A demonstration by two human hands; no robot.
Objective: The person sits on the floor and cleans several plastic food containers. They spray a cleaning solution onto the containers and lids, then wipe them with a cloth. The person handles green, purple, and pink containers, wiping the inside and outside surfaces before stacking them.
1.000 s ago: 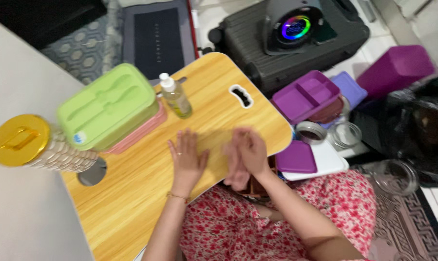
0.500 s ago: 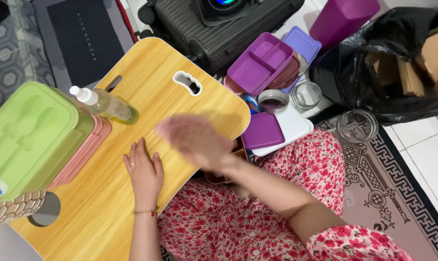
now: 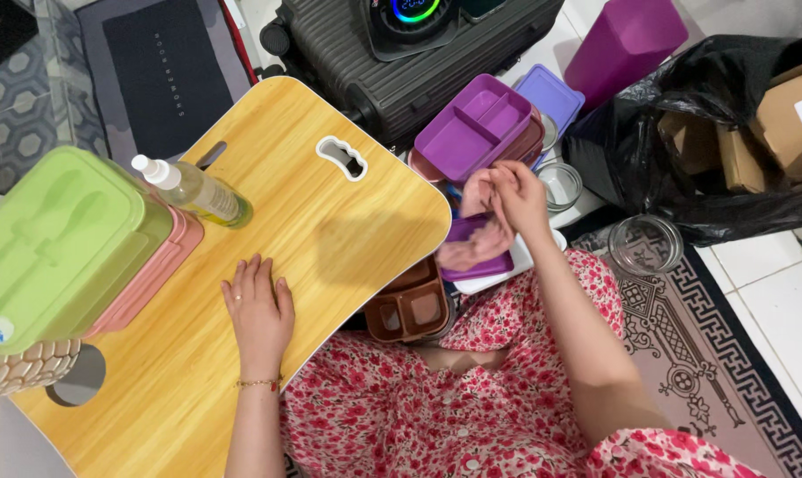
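Your left hand (image 3: 261,312) is lying flat on the wooden tabletop (image 3: 348,226), palm down, with the fingers (image 3: 257,271) spread loosely and gripping nothing. A thin bracelet is showing at that wrist.

Your right hand (image 3: 505,199) is reaching off the tabletop's right edge toward the floor, hovering over a flat purple lid (image 3: 480,239) that is lying on a white tray (image 3: 518,257). Those fingers are curled and bunched together, but the hand is blurred, so you cannot tell whether they are gripping the lid or merely touching it.

Just beyond your right hand, a purple divided container (image 3: 476,128) is sitting on top of a darker box, with a lilac lid (image 3: 550,93) beside it. A small glass jar (image 3: 560,184) is standing close to your right hand, and a larger clear jar (image 3: 644,243) is resting on the patterned rug (image 3: 711,354). A brown divided box (image 3: 410,312) is sitting near your lap, partly under the tabletop's edge.

On the tabletop, well apart from your left hand, a green lunch box (image 3: 60,243) is stacked on a pink one (image 3: 157,270), and a clear bottle (image 3: 197,192) of yellowish liquid is standing just beside them.
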